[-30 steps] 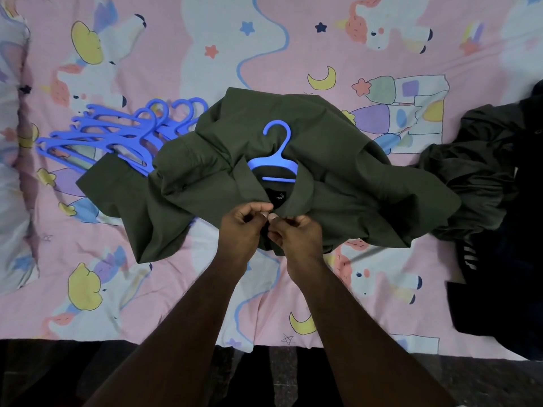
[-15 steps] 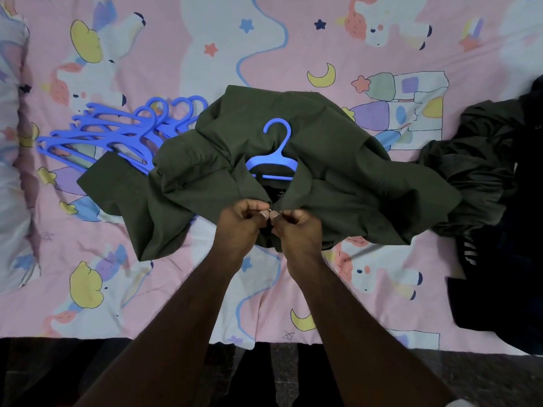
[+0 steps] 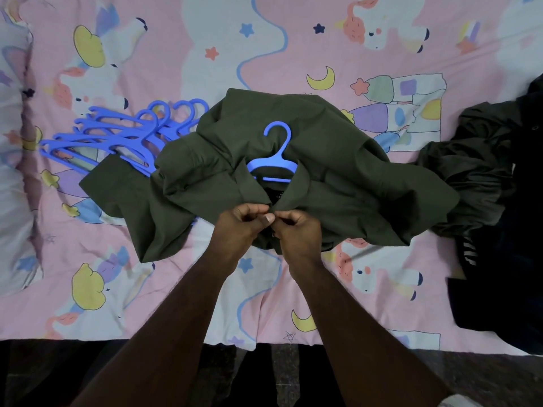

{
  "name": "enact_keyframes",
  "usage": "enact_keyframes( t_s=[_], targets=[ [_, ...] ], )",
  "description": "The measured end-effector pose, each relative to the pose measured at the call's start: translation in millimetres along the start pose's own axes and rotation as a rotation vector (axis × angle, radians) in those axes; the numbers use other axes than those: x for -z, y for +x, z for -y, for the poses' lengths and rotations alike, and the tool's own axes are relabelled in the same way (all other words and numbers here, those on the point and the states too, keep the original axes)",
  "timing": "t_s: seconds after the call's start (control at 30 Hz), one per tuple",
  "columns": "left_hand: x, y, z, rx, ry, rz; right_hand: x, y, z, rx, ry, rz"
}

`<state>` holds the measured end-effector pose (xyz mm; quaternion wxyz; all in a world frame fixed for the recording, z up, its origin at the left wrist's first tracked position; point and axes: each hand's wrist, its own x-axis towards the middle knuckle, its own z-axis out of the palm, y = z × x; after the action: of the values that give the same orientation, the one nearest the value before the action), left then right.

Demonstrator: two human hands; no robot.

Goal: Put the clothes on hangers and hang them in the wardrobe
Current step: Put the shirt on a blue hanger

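On the bed (image 3: 382, 274), spread with a pink cartoon sheet, an olive shirt (image 3: 338, 177) lay with a blue hanger (image 3: 271, 164) already inside its collar, the hook poking out past the neck. The left hand (image 3: 239, 227) and right hand (image 3: 296, 230) were drawn close together at the placket just below the collar, each pinching an edge of the cloth, apparently doing up the top button. A stack of spare hangers (image 3: 117, 136) sat to the left, partly under a sleeve, and a pile of dark clothes (image 3: 493, 177) waited at the right.

My worry was that the button might not seat properly; then the shirt could slide off one shoulder of the hanger when lifted. The sleeve draped over the spare hangers might also snag and drag them along.

A small dark label showed inside the neck, but its writing was too small to read.
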<state>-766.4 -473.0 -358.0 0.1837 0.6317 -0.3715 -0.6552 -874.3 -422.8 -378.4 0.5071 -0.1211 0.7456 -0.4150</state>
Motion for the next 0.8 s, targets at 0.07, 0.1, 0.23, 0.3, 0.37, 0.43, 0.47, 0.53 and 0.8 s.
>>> enact_keyframes(
  t_s=[0.07, 0.1, 0.23, 0.3, 0.37, 0.43, 0.47, 0.53, 0.8],
  targets=[
    [1.4, 2.2, 1.9, -0.039, 0.072, -0.024, -1.1, -0.1, 0.6, 0.001, -0.017, 0.007],
    [1.9, 3.1, 3.0, -0.056, 0.100, -0.037, -1.7, -0.4, 1.0, 0.000, -0.019, 0.011],
    [2.1, 7.4, 5.9, -0.096, 0.123, -0.069, -1.8, -2.6, 2.5, 0.007, -0.001, 0.029],
    [1.9, 9.5, 6.4, -0.075, 0.058, -0.082, -2.0, -4.0, 6.0, -0.029, 0.056, 0.029],
    [1.7, 10.4, 8.1, -0.042, -0.011, -0.073, -2.2, -4.2, 11.5, -0.161, 0.168, 0.026],
    [1.1, 9.5, 10.0, -0.012, -0.064, -0.043, -1.6, -2.7, 15.8, -0.322, 0.284, 0.071],
    [1.3, 9.1, 11.3, 0.000, -0.078, -0.035, -1.2, -1.6, 16.9, -0.383, 0.319, 0.113],
    [2.2, 8.8, 13.3, 0.019, -0.089, -0.031, -0.5, 1.6, 17.5, -0.477, 0.375, 0.190],
    [-3.1, 7.9, 14.6, 0.129, -0.249, -0.057, 6.0, 12.8, 17.9, -0.620, 0.304, 0.333]
  ],
)
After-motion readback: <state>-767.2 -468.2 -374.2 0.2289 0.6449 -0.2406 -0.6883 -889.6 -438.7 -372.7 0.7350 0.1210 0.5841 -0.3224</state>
